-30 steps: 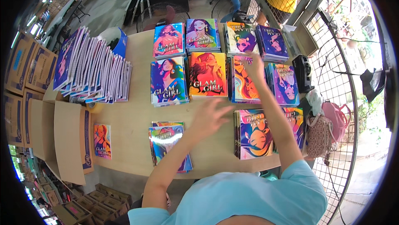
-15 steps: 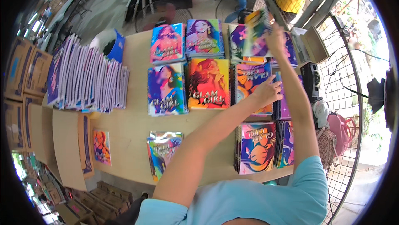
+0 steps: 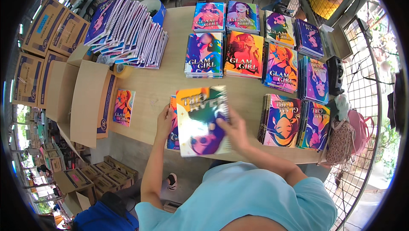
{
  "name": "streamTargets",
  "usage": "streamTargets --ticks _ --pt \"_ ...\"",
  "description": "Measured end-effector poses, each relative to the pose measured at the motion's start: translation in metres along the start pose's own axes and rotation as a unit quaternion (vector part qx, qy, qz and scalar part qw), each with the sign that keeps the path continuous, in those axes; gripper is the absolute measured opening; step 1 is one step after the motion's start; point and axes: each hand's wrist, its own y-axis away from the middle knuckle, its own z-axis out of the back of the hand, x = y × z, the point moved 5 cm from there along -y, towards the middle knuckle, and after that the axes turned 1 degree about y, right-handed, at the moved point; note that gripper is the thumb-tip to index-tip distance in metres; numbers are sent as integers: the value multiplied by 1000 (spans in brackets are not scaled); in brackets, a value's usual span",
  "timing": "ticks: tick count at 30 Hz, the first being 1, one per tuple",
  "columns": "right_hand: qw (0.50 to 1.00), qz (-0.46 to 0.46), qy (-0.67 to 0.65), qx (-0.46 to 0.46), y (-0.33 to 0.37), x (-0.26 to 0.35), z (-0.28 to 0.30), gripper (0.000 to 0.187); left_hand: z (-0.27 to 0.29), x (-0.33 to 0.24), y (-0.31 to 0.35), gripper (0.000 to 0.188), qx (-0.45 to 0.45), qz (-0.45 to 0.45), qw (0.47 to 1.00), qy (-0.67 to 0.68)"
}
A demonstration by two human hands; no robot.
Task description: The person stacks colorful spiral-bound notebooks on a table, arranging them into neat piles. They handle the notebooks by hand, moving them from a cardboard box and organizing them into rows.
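A spiral notebook [image 3: 203, 122], white, orange and purple with a shiny cover, is gripped along its wire-bound right edge by my right hand [image 3: 235, 129]. It is held above the near middle of the table, its cover upside down to me. Beneath it, mostly hidden, lies a stack of notebooks [image 3: 174, 139]. My left hand [image 3: 164, 122] is closed on that stack's left edge; its fingertips are partly hidden. Farther off stand stacks with a blue-purple notebook [image 3: 204, 54], a red-orange notebook [image 3: 244, 54] and an orange-purple notebook [image 3: 280, 65].
A long pile of spiral notebooks [image 3: 132, 33] leans at the far left. An opened carton [image 3: 89, 103] stands at the table's left edge, near a single small notebook [image 3: 124, 108]. More stacks [image 3: 281, 122] lie at right, with bags [image 3: 341, 139] and a wire mesh fence [image 3: 362, 82] beyond.
Both hands have come back from the right-hand stacks to the near middle. My right hand has brought a notebook along, and my left hand now meets the near stack. The view has shifted.
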Motion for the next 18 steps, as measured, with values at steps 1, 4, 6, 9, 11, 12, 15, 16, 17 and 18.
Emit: streamTargets --ticks 1,4,6,9,11,12,15,16,17,18 --pt "988 -6 152 -22 -9 -39 -8 63 -2 3 7 49 -5 44 998 41" --pt "945 67 316 -59 -19 -117 -18 72 1 56 12 70 87 137 979 120" --pt "943 99 313 -63 -19 -103 -4 75 -13 69 6 70 116 159 959 206" --pt "959 135 233 -89 -26 -43 63 78 -64 -39 -6 66 -10 -78 995 -66" --pt "934 189 251 -170 -43 35 141 57 -132 -142 1 63 55 -229 957 -170" --pt "908 208 281 -231 -56 83 183 48 -176 -180 1 61 125 -291 928 -197" --pt "773 269 450 -358 -117 170 357 29 -336 -251 5 51 289 -422 836 -200" --pt "760 264 468 -365 -139 188 406 33 -392 -247 1 53 367 -410 816 -177" --pt "736 209 518 -381 -163 201 453 42 -443 -250 0 53 346 -481 770 -237" --pt "709 150 565 -395 -184 207 491 51 -493 -250 -3 54 323 -544 717 -293"
